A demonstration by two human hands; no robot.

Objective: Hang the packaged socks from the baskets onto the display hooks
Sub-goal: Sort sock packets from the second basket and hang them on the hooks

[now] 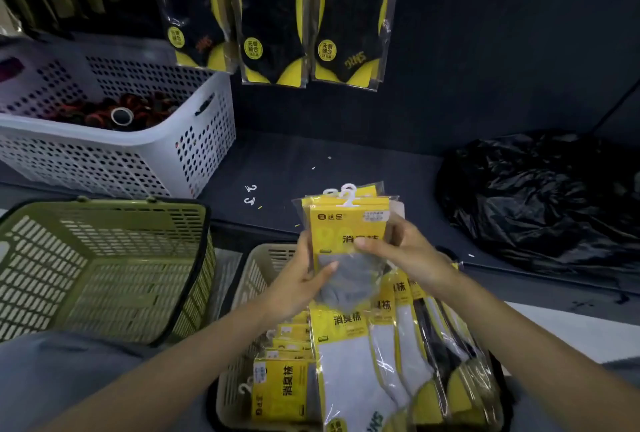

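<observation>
Upright, sock packs (346,223) pinched between left grip (298,281), right grip (407,255).

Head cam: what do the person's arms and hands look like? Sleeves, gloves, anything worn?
Left forearm and right forearm are bare to the frame edge: no sleeves in view. Left hand and right hand are ungloved, with no rings, watch or wristband visible. Grey-blue fabric at lower left may be the person's clothing; cannot tell.

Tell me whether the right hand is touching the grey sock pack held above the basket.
Touching. The head view shows the right hand with its thumb lying across the grey sock pack, on the yellow card, and its fingers wrapped behind the edge.
</observation>
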